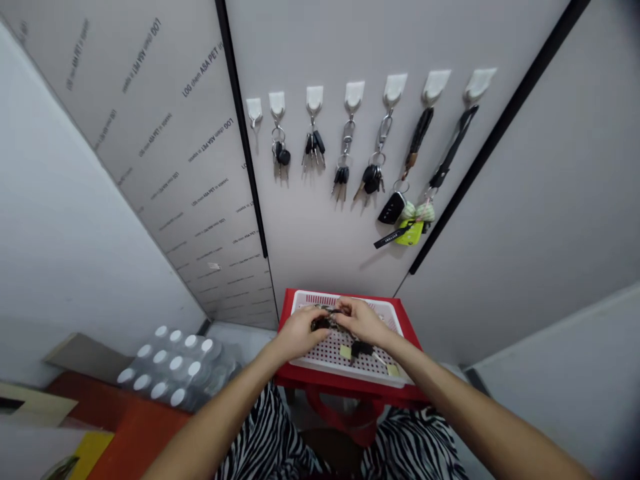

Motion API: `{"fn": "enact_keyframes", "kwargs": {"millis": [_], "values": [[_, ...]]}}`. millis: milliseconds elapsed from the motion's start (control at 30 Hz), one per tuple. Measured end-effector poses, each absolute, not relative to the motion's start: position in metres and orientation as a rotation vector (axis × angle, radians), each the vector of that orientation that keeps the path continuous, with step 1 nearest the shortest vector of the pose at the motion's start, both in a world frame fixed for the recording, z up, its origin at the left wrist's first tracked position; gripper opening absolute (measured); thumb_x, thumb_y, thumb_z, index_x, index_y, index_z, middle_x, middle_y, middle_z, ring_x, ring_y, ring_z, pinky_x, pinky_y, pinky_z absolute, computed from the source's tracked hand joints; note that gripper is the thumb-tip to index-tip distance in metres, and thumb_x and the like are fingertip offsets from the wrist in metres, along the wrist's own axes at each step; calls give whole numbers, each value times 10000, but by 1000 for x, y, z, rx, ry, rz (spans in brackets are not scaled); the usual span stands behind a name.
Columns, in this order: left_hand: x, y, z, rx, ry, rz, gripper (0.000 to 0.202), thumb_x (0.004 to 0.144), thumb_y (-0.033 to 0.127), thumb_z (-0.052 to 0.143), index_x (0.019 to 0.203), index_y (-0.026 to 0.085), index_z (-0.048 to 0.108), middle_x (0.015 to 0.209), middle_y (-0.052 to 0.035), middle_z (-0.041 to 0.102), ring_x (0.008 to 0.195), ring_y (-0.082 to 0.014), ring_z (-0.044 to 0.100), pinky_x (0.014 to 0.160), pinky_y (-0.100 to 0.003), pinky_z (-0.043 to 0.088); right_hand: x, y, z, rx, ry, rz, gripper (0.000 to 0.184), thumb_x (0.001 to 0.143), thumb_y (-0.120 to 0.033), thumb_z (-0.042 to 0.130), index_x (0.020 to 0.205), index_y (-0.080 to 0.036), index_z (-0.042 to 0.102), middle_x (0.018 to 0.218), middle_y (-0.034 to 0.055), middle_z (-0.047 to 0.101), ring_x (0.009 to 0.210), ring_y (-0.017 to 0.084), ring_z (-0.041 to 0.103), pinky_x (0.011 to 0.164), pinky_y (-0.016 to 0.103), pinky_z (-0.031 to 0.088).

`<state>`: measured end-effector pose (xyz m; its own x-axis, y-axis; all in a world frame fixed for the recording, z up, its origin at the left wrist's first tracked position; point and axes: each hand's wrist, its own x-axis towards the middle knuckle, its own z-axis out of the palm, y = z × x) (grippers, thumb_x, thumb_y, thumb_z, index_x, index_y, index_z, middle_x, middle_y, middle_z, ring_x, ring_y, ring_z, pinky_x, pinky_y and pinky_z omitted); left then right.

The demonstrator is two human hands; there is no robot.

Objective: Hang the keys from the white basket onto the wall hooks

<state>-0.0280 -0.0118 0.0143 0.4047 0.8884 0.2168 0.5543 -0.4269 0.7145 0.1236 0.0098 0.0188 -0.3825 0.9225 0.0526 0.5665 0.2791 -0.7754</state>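
Both hands meet over a white perforated basket [390,311] that rests on a red stool [350,390]. My left hand [300,330] and my right hand [363,320] are both closed on a dark bunch of keys [326,320] held between them above the basket. Another black key [363,349] with pale tags lies on the basket's floor. On the wall above hangs a row of white hooks [354,95]. Most carry key bunches [314,147], and the leftmost hook [254,109] is bare.
A pack of bottles with white caps [173,367] stands at the left on an orange-red surface [135,420]. Cardboard pieces [35,403] lie at the far left. My zebra-striped legs [270,433] flank the stool. Grey wall panels enclose the corner.
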Motion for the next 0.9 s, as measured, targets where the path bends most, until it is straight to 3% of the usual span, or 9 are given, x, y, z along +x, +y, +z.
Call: {"fn": "enact_keyframes", "kwargs": {"millis": [200,300,533,667,900], "values": [[-19,-5,24,1731,1255,1125,187,644,186,403,745,143,555,726,-28,570,674,-111,489,644,-206,365,111,13,46,-1256,-1860,900,71,595,-190,415,624,-151,466,508,-41,427,481,69,386,459,174,302],[-23,0,32,1648,1195,1157,182,602,158,445,738,132,564,724,-30,573,672,-113,489,636,-201,365,105,23,55,-1233,-1853,877,86,603,-195,404,606,-146,475,525,-24,459,510,82,416,496,189,328],[-41,19,57,1458,1184,1413,116,597,183,454,665,120,524,615,-12,524,591,-98,457,575,-202,362,70,37,93,-1085,-1870,973,102,609,-218,411,567,-140,460,479,-31,441,459,72,398,448,182,315],[-65,30,89,1466,1182,1511,89,580,190,475,606,115,514,571,3,494,561,-83,430,559,-195,345,52,44,122,-1022,-1927,937,118,608,-231,424,565,-134,476,455,-38,429,440,65,385,430,175,303],[-101,62,180,1369,1099,1585,65,550,179,497,541,114,493,443,41,446,412,-40,384,461,-175,317,19,79,191,-874,-1937,507,140,616,-237,436,661,-139,526,599,8,543,556,99,475,562,220,368]]}}
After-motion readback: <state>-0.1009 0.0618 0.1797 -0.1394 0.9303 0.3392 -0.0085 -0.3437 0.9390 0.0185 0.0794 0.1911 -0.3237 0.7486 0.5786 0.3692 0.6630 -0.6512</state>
